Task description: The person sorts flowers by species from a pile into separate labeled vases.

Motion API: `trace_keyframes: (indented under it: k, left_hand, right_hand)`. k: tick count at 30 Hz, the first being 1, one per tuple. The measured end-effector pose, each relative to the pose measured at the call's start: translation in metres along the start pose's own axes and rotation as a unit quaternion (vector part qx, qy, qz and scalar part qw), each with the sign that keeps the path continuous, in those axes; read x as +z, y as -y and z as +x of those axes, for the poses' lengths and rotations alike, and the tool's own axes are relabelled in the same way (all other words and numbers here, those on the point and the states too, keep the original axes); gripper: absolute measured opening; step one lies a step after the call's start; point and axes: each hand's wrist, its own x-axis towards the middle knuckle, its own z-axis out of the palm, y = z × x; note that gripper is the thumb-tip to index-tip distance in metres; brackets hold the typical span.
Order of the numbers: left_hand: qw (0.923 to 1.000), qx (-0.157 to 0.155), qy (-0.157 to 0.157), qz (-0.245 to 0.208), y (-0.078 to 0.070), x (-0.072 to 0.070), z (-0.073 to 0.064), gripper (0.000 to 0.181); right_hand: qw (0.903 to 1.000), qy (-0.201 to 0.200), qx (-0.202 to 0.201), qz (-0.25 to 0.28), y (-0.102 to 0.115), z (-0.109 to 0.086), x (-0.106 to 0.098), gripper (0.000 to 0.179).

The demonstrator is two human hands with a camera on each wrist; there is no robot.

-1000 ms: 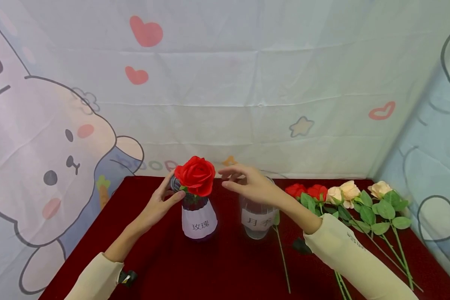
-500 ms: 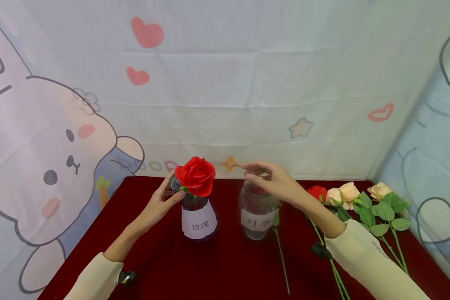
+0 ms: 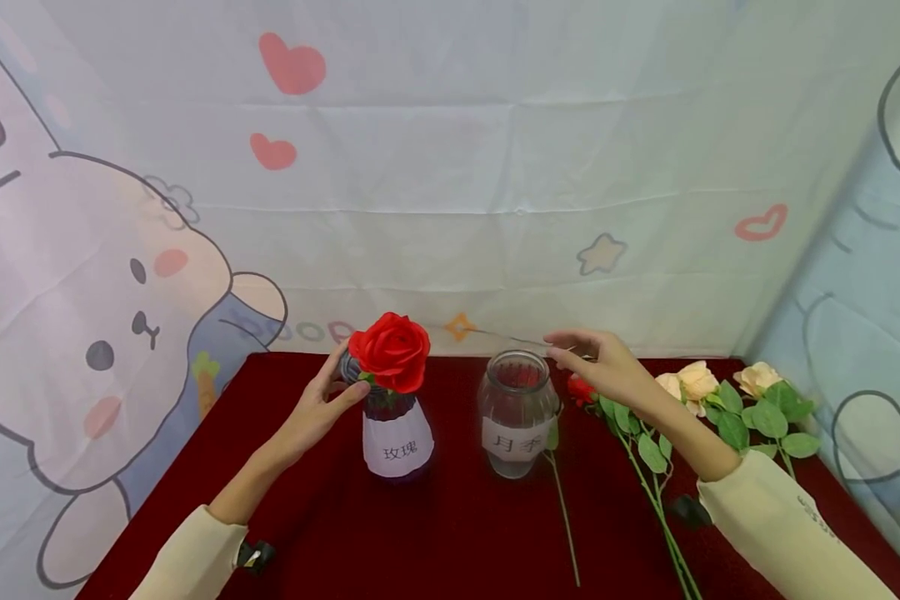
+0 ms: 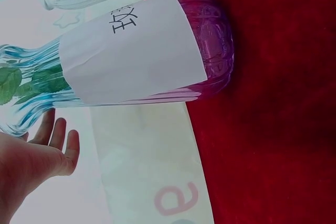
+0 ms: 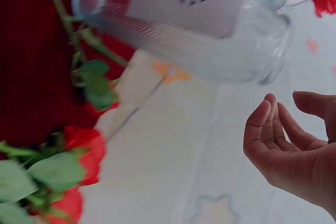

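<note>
At the left, a ribbed glass vase (image 3: 399, 442) with a white paper label stands upright, clear blue at the neck and purple at the base in the left wrist view. One red rose (image 3: 390, 350) rises from its mouth, green leaves showing inside the neck. My left hand (image 3: 328, 402) holds the vase neck, thumb in front and fingers behind, partly hidden. Right of it stands a clear glass jar (image 3: 519, 400) with another paper label and no flower in its mouth. Beside the jar's rim my right hand (image 3: 600, 360) hovers, fingers loosely bent and holding nothing (image 5: 286, 150).
A single stem (image 3: 566, 517) lies beside the jar on the dark red cloth (image 3: 450, 533). Farther right lie red roses (image 3: 581, 390) and peach roses (image 3: 697, 382), with long leafy stems partly under my right arm. A printed fabric backdrop (image 3: 450, 208) encloses the back and sides.
My right hand has moved right, away from the red rose in the vase and past the glass jar, uncovering the jar's mouth. The left hand stays at the vase neck.
</note>
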Motion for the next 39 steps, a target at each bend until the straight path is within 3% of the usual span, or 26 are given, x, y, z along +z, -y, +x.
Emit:
trace_keyframes:
  k: [8,15,28,39]
  left_hand:
    - [1.0,-0.001,0.004,-0.005,-0.001,0.0,-0.002,0.075]
    - [0.9999,-0.01,0.002,-0.012,-0.001,0.0,-0.003,0.075]
    - [0.9996,0.0,0.002,-0.027,0.001,0.004,-0.003,0.075]
    - [0.9997,0.008,0.0,-0.024,0.002,0.005,-0.002,0.074]
  right_hand:
    - [0.9993,-0.001,0.028,-0.025,-0.047,-0.016,-0.007,0.041]
    - [0.9991,0.028,0.032,-0.001,-0.083,-0.023,0.002,0.039]
    - [0.9924,0.074,0.073,0.067,-0.124,-0.025,0.036,0.037]
    - [0.9809,0.111,0.09,0.132,-0.138,-0.023,0.052,0.039]
